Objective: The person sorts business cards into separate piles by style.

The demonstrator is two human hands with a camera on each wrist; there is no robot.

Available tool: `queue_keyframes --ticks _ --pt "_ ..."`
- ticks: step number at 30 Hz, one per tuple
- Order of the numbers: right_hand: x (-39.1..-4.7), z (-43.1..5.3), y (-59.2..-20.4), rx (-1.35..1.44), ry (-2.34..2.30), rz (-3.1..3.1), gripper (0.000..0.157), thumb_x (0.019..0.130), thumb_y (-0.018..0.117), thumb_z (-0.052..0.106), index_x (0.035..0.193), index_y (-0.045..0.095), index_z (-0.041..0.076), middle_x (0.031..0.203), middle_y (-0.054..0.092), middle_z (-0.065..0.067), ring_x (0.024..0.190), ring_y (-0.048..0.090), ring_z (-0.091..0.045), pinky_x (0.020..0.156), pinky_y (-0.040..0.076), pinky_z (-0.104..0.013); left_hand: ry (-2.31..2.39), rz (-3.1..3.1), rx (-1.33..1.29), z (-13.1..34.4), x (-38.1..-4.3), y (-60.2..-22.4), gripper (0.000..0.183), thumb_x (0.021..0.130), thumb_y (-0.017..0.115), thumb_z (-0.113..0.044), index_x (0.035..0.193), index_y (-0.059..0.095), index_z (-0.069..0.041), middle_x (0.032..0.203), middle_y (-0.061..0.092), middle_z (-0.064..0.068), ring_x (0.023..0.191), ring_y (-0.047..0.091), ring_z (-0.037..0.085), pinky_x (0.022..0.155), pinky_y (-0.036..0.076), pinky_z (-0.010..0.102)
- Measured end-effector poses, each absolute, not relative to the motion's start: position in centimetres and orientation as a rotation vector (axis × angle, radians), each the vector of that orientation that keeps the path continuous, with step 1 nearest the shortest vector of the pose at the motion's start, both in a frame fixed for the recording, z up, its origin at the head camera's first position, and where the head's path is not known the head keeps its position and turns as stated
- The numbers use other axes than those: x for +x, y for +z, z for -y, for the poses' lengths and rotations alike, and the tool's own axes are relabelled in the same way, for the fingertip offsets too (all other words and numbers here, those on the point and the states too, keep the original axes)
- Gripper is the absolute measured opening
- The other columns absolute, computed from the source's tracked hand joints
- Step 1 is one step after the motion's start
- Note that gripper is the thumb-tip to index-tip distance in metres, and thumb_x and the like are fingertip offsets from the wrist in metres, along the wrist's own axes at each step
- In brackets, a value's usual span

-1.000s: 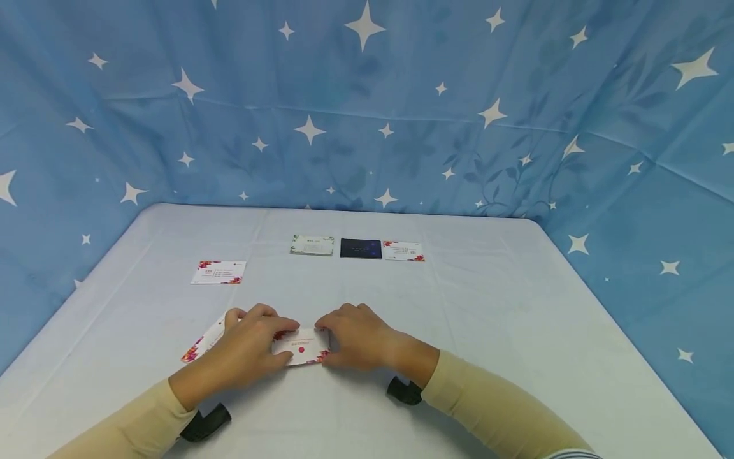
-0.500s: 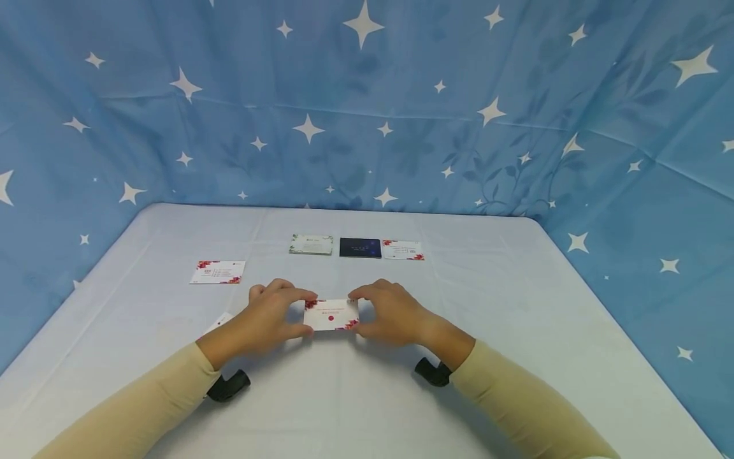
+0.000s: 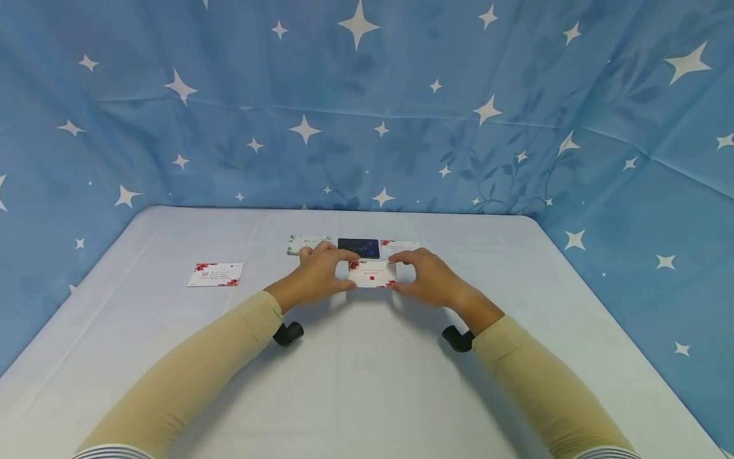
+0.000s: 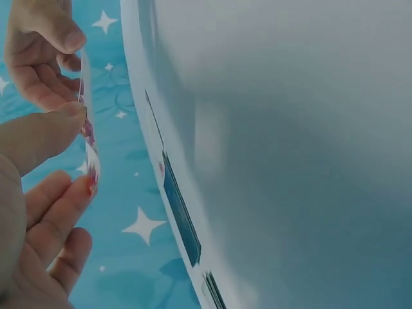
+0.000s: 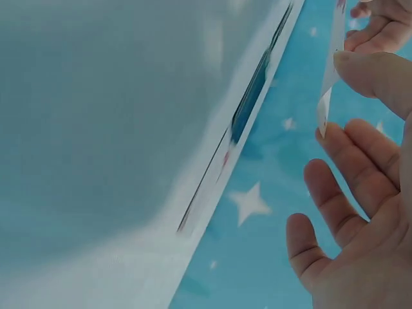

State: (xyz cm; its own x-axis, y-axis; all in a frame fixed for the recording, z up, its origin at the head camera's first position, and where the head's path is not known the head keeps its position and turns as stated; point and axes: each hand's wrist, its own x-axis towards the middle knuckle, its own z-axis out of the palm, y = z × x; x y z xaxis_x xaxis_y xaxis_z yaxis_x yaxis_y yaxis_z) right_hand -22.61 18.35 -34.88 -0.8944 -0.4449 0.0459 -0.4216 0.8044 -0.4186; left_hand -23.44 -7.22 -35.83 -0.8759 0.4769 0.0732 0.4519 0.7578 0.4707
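Note:
Both hands hold one white business card (image 3: 372, 275) with red flower corners and a red dot, by its two short ends. My left hand (image 3: 321, 270) pinches the left end between thumb and fingers; my right hand (image 3: 431, 278) pinches the right end. In the left wrist view the card (image 4: 88, 122) shows thin and edge-on, raised off the table. Just behind it lie a dark blue card (image 3: 358, 248), a white red-flowered card (image 3: 399, 246) and a green-leafed card (image 3: 301, 243), partly covered by my left hand.
Another red-flowered white card (image 3: 215, 275) lies alone at the left of the white-covered table (image 3: 367, 395). A blue curtain (image 3: 241, 83) with white stars hangs behind the table's far edge. Dark wrist-worn pieces show under both wrists.
Both hands have carried the business card forward and to the right, up to the back row of cards. The slanted card at the left is now out of sight around my left sleeve.

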Motion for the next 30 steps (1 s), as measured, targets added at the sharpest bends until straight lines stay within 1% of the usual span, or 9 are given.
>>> queue_keyframes --ticks 6,10,14,18,25,30 --pt "-25.0 -20.6 -35.0 -0.607 -0.618 -2.935 0.055 0.09 0.073 0.026 0.141 0.058 0.01 0.127 0.059 -0.018 0.117 0.052 -0.035 0.098 0.044 -0.051 0.714 -2.876 0.754 4.4 -26.5 -35.9 0.06 0.089 0.077 -0.038 0.143 0.059 -0.021 0.13 0.06 0.0 0.129 0.038 0.023 0.095 0.02 0.05" --pt "-26.7 -21.7 -35.1 -0.537 -0.614 -2.925 0.056 0.092 0.071 0.025 0.143 0.055 0.012 0.129 0.056 -0.021 0.117 0.051 -0.037 0.096 0.045 -0.052 0.689 -2.877 0.752 2.9 -28.3 -36.0 0.058 0.091 0.075 -0.038 0.144 0.057 -0.023 0.127 0.06 -0.001 0.127 0.037 0.022 0.093 0.02 0.048" --pt "-28.1 -22.6 -35.1 -0.473 -0.627 -2.923 0.056 0.092 0.071 0.025 0.144 0.054 0.013 0.132 0.055 -0.02 0.117 0.05 -0.037 0.095 0.046 -0.053 0.666 -2.892 0.757 1.6 -29.7 -36.0 0.057 0.091 0.075 -0.037 0.144 0.057 -0.022 0.125 0.061 -0.001 0.126 0.038 0.023 0.094 0.021 0.048" --pt "-29.2 -23.2 -35.3 -0.43 -0.636 -2.912 0.056 0.093 0.07 0.025 0.145 0.053 0.013 0.133 0.055 -0.019 0.118 0.05 -0.036 0.095 0.046 -0.052 0.669 -2.891 0.726 0.6 -30.7 -36.3 0.056 0.092 0.074 -0.036 0.143 0.057 -0.022 0.126 0.061 -0.001 0.127 0.038 0.023 0.097 0.022 0.049" --pt "-30.6 -23.7 -35.9 -0.366 -0.637 -2.85 0.053 0.097 0.066 0.024 0.146 0.051 0.013 0.134 0.055 -0.02 0.118 0.05 -0.035 0.096 0.046 -0.049 0.7 -2.865 0.638 -0.6 -31.8 -37.3 0.055 0.093 0.073 -0.034 0.145 0.055 -0.024 0.128 0.058 0.003 0.128 0.037 0.024 0.099 0.021 0.049" --pt "-31.3 -23.9 -36.7 -0.343 -0.651 -2.827 0.05 0.097 0.065 0.022 0.145 0.052 0.013 0.131 0.056 -0.019 0.115 0.052 -0.034 0.096 0.046 -0.048 0.68 -2.869 0.613 -1.1 -32.4 -37.9 0.055 0.094 0.072 -0.033 0.145 0.055 -0.024 0.132 0.056 0.006 0.131 0.035 0.027 0.099 0.021 0.051"
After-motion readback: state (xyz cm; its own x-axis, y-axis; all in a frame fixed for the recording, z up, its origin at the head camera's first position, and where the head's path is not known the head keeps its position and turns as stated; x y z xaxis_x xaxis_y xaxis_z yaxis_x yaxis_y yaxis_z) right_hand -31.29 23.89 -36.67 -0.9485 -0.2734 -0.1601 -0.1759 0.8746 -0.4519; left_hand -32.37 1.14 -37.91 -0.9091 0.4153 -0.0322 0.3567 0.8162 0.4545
